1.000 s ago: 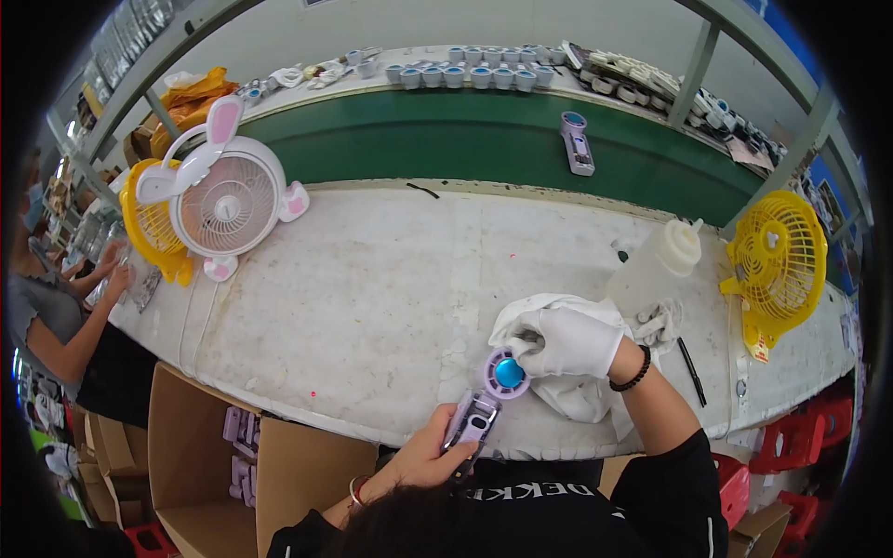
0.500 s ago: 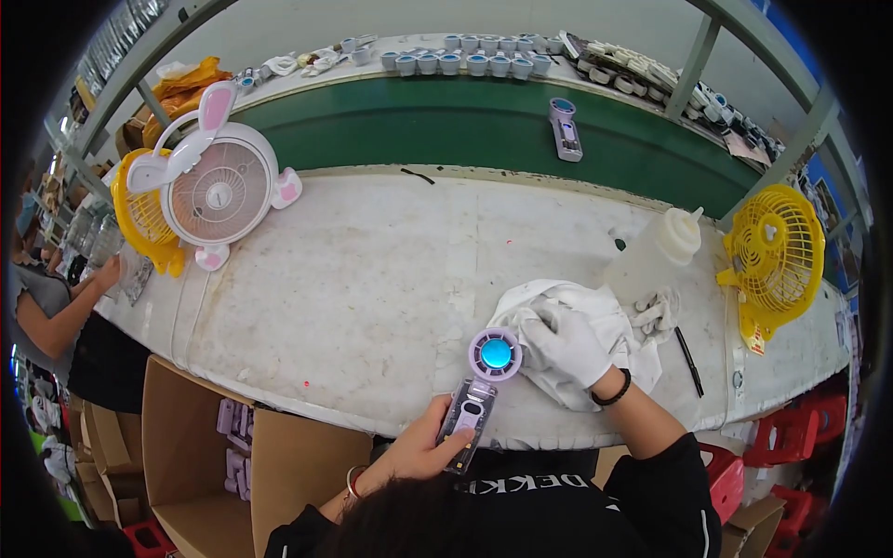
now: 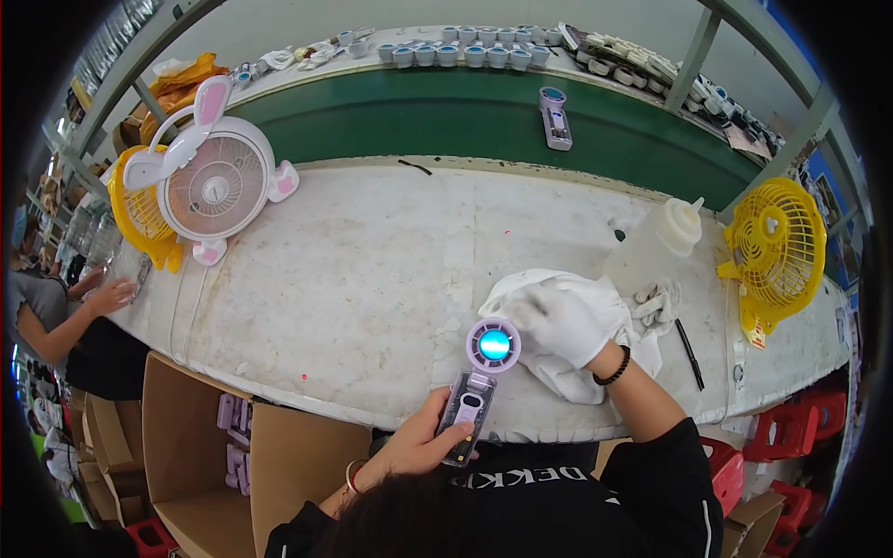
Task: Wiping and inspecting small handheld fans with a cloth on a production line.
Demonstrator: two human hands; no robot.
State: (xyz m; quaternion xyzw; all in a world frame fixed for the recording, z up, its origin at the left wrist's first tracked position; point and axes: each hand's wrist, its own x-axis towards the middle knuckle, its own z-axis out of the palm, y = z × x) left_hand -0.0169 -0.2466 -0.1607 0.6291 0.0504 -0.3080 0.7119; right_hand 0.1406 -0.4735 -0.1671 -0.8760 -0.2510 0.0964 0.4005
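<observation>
My left hand (image 3: 420,443) is wrapped round the handle of a small lilac handheld fan (image 3: 470,409), thumb lying on its front. The fan stands tilted, its round head with a shiny blue centre pointing away from me, and the handle partly see-through. My right hand (image 3: 565,325), in a white glove, is just right of the fan head. Its fingers are curled into a bunched white cloth (image 3: 581,381) on the table; the fingertips are partly lost against the white fabric.
A squeeze bottle (image 3: 656,246), spare glove (image 3: 659,305), black pen (image 3: 689,353) and yellow fan (image 3: 777,246) lie right. A rabbit-eared fan (image 3: 216,186) stands left. Another handheld fan (image 3: 555,121) rests on the green belt (image 3: 400,116). A carton (image 3: 307,474) holds lilac parts. A co-worker's hand (image 3: 112,296) is far left.
My gloved right hand has shifted slightly and its fingers have changed pose by the fan head. The fan on the belt has slid a little left. At far left, the co-worker's hands have moved.
</observation>
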